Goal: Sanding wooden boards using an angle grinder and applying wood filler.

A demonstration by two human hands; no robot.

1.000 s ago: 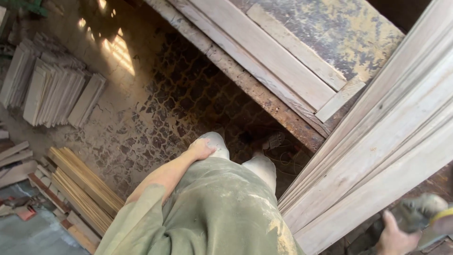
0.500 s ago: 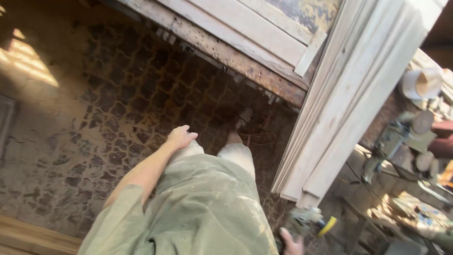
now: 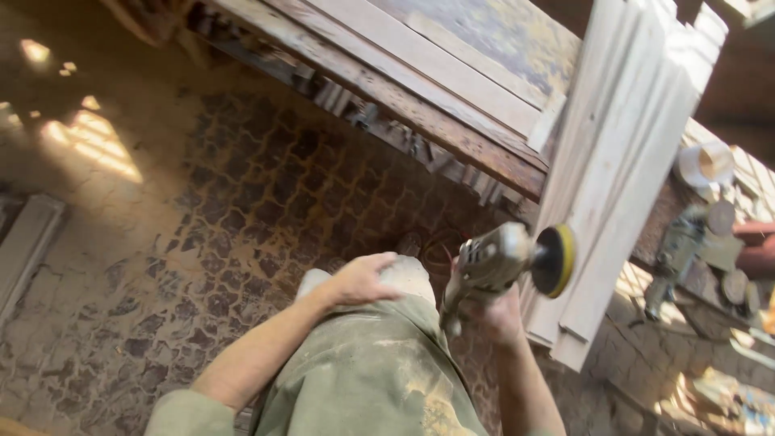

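My right hand (image 3: pixel 499 316) grips a grey handheld sander (image 3: pixel 492 262) with a yellow-rimmed black disc (image 3: pixel 555 260), held up at waist height. The disc faces a stack of pale wooden boards (image 3: pixel 630 153) that stick out over the edge of a workbench. My left hand (image 3: pixel 363 278) rests palm down on my thigh, on dusty green cloth (image 3: pixel 371 371), holding nothing.
A rusty-edged workbench (image 3: pixel 420 109) carries flat planks (image 3: pixel 452 73) at the top. A dusty patterned floor (image 3: pixel 186 210) spreads to the left, with a board (image 3: pixel 24 250) lying at the far left. Another power tool (image 3: pixel 682 242) and a white roll (image 3: pixel 702 164) sit at the right.
My right hand has lifted the sander from low at the frame's bottom to waist height beside the boards. My left hand has moved onto my thigh. The view has shifted.
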